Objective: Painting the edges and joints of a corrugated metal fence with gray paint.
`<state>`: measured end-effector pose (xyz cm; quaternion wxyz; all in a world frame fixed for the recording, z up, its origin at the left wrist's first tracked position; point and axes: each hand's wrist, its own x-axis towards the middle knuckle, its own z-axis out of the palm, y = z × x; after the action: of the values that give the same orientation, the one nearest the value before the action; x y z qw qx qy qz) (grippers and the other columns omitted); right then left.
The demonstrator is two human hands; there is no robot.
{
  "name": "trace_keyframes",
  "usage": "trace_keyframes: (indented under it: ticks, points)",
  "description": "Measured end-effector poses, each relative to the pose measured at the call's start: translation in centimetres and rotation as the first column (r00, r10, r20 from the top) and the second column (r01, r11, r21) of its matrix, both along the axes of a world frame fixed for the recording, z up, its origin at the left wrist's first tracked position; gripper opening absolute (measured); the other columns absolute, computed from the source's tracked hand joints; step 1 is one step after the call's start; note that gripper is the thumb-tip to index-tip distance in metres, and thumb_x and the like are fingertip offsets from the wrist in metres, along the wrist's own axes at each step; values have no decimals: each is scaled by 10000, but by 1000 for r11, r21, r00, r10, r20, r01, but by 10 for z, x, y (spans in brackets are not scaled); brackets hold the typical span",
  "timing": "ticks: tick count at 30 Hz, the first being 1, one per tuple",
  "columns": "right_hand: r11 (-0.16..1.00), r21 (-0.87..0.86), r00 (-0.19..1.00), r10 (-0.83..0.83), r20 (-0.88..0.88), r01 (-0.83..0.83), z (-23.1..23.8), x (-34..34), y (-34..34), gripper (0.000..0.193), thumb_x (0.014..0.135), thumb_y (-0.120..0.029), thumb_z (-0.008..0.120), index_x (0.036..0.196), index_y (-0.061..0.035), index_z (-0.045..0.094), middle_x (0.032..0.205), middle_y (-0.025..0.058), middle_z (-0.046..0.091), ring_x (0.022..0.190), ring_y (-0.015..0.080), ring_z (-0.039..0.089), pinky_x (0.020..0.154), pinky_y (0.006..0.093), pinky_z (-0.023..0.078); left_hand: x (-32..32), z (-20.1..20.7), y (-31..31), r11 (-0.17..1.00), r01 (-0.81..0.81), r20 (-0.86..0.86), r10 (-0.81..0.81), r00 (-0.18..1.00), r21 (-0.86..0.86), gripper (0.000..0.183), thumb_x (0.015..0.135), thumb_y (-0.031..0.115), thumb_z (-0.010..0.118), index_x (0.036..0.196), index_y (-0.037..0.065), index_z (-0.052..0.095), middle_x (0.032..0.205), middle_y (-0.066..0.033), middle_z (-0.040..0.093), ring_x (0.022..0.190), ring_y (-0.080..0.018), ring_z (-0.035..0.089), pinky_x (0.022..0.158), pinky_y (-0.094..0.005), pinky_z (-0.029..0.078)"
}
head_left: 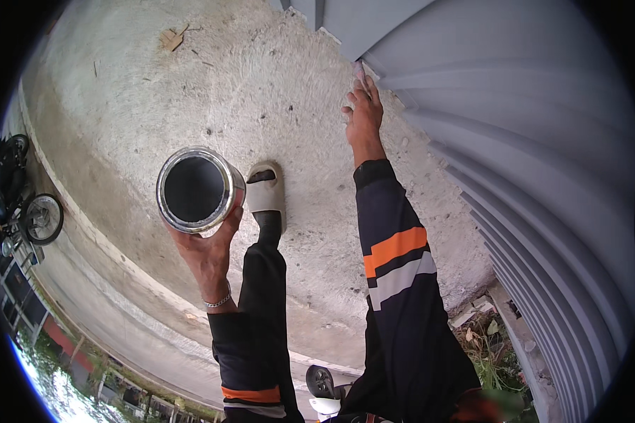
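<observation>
My left hand (208, 250) is wrapped round the lower side of an open metal paint can (238, 185), fingers underneath and thumb at the right. Dark grey paint (194, 189) shows inside, below a smeared silver rim. Stretched far forward, my right hand (364, 116) grips a slim paintbrush (360, 72) with a pale pinkish handle. The brush tip meets the bottom edge of the grey ribbed metal wall (508, 84), close to the concrete; its bristles are mostly hidden there. The can is held well apart from the wall.
My foot in a beige slide sandal (265, 192) stands on rough concrete (296, 134) beside the can. A parked motorcycle (32, 211) is at the far left. Plants (490, 345) grow by the wall's base at lower right. A dry leaf (173, 39) lies ahead.
</observation>
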<state>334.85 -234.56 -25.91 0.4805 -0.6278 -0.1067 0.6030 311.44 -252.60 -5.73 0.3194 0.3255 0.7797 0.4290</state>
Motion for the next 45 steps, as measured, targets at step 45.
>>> trace_keyframes:
  ticks: [45]
  points:
    - [998,60,994,27,-107,-20,-18,-67,46,529,1038,-296,637,1525,-127,520,1442,57,624,1284,270,552,868,408,459,-18,4,48,997,33,20,-32,999,-64,1030,675,180,996,1511,41,411,1423,-150,567,1281,-275,599,1095,-430,511]
